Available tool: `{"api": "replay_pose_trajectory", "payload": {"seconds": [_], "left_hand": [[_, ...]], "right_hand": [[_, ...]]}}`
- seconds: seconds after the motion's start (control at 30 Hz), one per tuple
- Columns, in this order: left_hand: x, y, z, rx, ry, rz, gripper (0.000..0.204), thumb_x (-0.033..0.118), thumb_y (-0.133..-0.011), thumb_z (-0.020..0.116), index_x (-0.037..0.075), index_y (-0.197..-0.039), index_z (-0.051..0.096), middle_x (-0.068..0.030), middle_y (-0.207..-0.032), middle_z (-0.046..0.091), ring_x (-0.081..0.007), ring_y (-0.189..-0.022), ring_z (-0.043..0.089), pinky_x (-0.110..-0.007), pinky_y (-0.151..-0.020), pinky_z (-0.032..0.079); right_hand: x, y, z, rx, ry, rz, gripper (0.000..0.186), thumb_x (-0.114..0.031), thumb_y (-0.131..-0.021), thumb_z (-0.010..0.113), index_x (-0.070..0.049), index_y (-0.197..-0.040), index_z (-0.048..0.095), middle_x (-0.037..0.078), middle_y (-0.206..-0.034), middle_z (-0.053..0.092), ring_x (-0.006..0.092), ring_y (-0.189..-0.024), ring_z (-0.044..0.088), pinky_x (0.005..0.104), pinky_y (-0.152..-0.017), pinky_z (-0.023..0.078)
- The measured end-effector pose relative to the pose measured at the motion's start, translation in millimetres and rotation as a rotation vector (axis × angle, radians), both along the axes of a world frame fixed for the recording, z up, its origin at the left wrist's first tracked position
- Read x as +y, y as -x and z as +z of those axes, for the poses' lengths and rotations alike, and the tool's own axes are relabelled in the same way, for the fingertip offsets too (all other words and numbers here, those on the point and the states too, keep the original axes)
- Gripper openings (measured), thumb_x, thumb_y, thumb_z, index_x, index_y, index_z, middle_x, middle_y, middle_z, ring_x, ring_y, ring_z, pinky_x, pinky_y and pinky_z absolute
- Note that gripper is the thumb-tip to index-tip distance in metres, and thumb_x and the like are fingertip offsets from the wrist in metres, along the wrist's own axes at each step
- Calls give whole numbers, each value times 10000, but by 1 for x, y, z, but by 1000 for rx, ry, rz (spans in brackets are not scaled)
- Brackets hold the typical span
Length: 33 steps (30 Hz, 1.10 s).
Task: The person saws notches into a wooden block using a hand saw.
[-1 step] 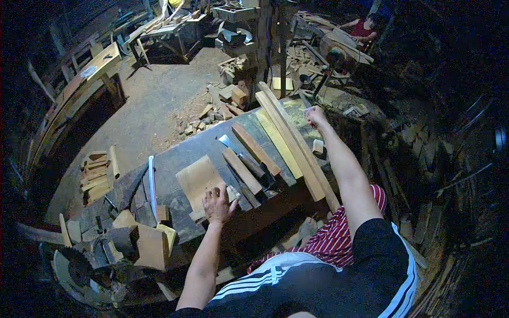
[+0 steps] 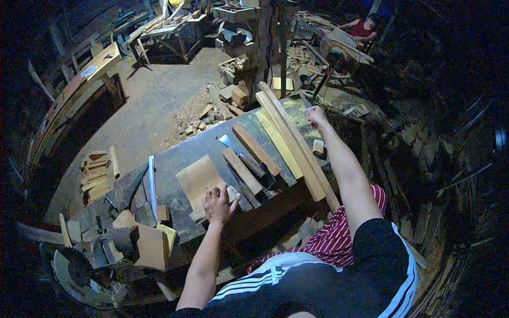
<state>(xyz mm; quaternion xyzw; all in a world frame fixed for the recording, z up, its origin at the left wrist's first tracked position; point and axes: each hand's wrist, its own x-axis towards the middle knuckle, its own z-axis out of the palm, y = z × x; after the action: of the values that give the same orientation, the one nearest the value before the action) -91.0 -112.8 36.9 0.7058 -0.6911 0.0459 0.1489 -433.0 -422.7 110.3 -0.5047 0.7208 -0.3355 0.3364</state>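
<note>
My left hand [image 2: 216, 205] lies with its fingers apart on the near end of a flat brown sheet [image 2: 197, 176] on the workbench [image 2: 183, 161]. A small pale block [image 2: 231, 194] is beside its fingertips. My right hand [image 2: 317, 117] is closed at the bench's far right, past two long wooden strips [image 2: 291, 140]. Something small and light shows at its fingers, too small to name. Between the hands lie a wooden bar [image 2: 242, 170], a reddish-brown bar [image 2: 256, 149], a dark-handled tool [image 2: 251, 165] and a yellowish board [image 2: 280, 144]. A small pale wood block [image 2: 318, 147] sits by my right forearm.
A bow-shaped saw [image 2: 152, 185] lies at the bench's left, near a toothed circular blade [image 2: 79, 265] and wood blocks [image 2: 151, 246]. Offcuts [image 2: 225, 100] heap beyond the bench. Other people work at the far table [image 2: 169, 29] and at the back right.
</note>
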Motion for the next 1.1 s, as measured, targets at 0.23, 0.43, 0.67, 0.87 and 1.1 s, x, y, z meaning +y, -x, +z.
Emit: {"api": "replay_pose_trajectory", "payload": {"seconds": [0.23,0.43,0.67,0.87,1.1], "left_hand": [[-1,0,-1,18,-47,11,650,549,-700,656,166,-1200,492,-74,-1025,486,-266,-978,456,-402,-790,386],[-2,1,-5,-21,-41,24,645,549,-707,646,164,-1201,490,-79,-1033,487,-272,-986,451,-410,-818,387],[-3,3,-5,-24,-11,20,632,529,-697,664,166,-1185,491,-75,-991,482,-272,-941,457,-406,-808,384],[-5,2,-6,-10,-36,19,641,523,-688,675,169,-1187,484,-73,-995,483,-277,-968,456,-411,-810,383],[-5,6,0,-39,-30,14,633,520,-681,683,171,-1169,484,-78,-1002,473,-273,-979,449,-402,-793,391]], "right_hand": [[-37,14,-9,42,-22,82,94,-150,-832,570,-83,-884,611,33,-607,552,120,-426,493,287,-357,363],[-56,6,-1,205,-54,146,97,-137,-780,607,-115,-775,701,61,-608,618,144,-465,547,316,-389,414],[-68,2,-13,38,-162,99,63,-143,-755,624,-105,-716,657,43,-566,576,144,-430,528,322,-368,391],[-72,4,-11,53,-146,77,84,-135,-766,634,-63,-727,648,50,-593,593,134,-429,523,300,-371,383],[-75,7,-11,-12,-146,61,82,-97,-667,701,-22,-661,670,94,-605,638,200,-465,596,344,-419,471]]}}
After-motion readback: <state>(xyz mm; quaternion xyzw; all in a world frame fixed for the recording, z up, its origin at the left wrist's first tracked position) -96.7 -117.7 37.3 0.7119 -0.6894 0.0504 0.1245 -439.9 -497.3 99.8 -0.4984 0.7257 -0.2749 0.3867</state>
